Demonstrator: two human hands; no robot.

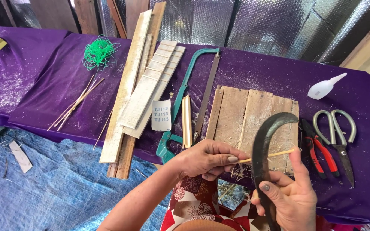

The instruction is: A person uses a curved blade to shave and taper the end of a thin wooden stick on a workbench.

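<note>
My left hand (208, 159) pinches one end of a thin pale bamboo stick (275, 154) that runs to the right. My right hand (290, 196) grips a dark curved sickle-like knife (264, 143), its blade crossing over the stick, with the forefinger raised under the stick's far end. Both hands hover at the near edge of a worn wooden board (236, 113) on the purple-covered table (56, 90). Fine shavings lie below the stick.
Green-framed hacksaw (189, 81), wooden slats (142, 85), a short bamboo piece (186, 122), a small card (161, 115), thin sticks (76, 105) and a green cord coil (99, 52) lie left. Red-handled pliers (320, 149), scissors (339, 137), white glue bottle (324, 87) right. Blue tarp (56, 188) below.
</note>
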